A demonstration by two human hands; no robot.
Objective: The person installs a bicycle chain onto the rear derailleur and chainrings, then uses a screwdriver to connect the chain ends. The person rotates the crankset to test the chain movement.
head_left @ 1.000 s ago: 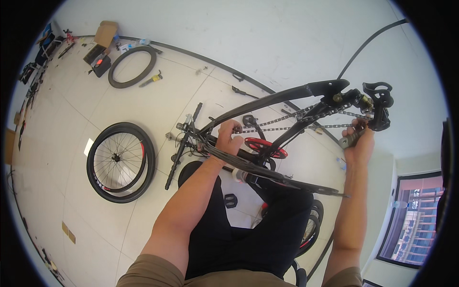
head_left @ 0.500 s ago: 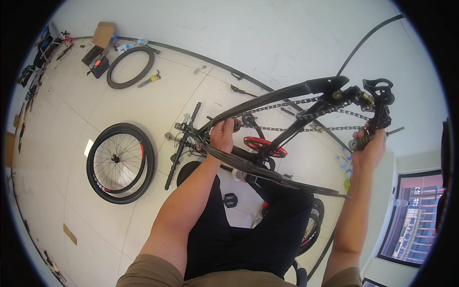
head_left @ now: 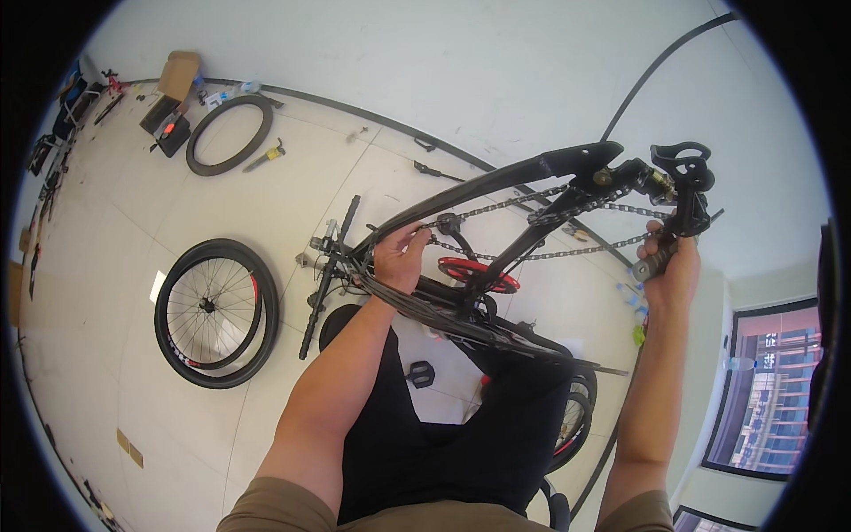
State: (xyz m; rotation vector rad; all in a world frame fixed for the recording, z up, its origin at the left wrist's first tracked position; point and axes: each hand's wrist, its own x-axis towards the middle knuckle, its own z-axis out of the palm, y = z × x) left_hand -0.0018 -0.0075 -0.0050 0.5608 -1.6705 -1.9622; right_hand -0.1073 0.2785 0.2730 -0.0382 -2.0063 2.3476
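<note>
A black bicycle frame (head_left: 514, 167) lies tilted across my lap, with a black rear derailleur (head_left: 683, 191) at its right end. The metal chain (head_left: 567, 254) runs in two strands between the derailleur and my left hand. My left hand (head_left: 401, 263) is closed around the chain's left end, beside the frame; the fingertips are partly hidden. Under the derailleur my right hand (head_left: 674, 277) wraps round a tool with a thick dark grey handle (head_left: 652, 266). A thin shaft shows past the derailleur, its kind unclear. A red-rimmed chainring (head_left: 479, 275) sits below the strands.
A spoked wheel with tyre (head_left: 217, 312) lies on the floor to the left. Farther off are a loose tyre (head_left: 230, 136), a yellow-handled tool (head_left: 266, 156) and an open cardboard box (head_left: 179, 75). The handlebar (head_left: 330, 275) stands beyond my left knee. A pedal (head_left: 420, 374) lies between my legs.
My left hand has shifted slightly left and turned. The chain's lower strand, nearly straight before, now sags. The whole scene has slid a little left in view.
</note>
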